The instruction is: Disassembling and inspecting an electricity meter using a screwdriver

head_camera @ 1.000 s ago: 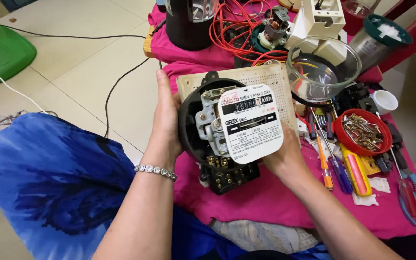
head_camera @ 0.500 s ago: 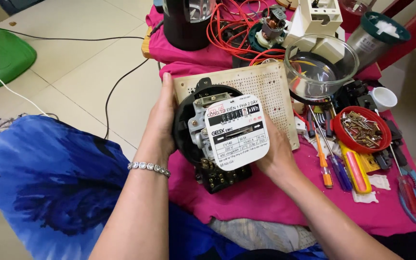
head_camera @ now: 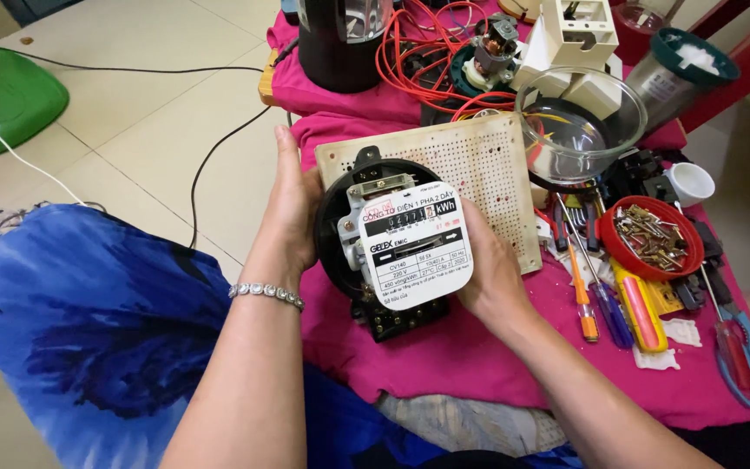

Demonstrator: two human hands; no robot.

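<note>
I hold the electricity meter (head_camera: 397, 239) between my left hand (head_camera: 292, 213) at nine o'clock and right hand (head_camera: 488, 260) at three, fingers wrapped round it above the worktop (head_camera: 479, 347); it could slip.

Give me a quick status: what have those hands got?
Left hand and right hand grip the electricity meter from both sides. Meter raised over the pink cloth. Perforated board right behind it.
</note>
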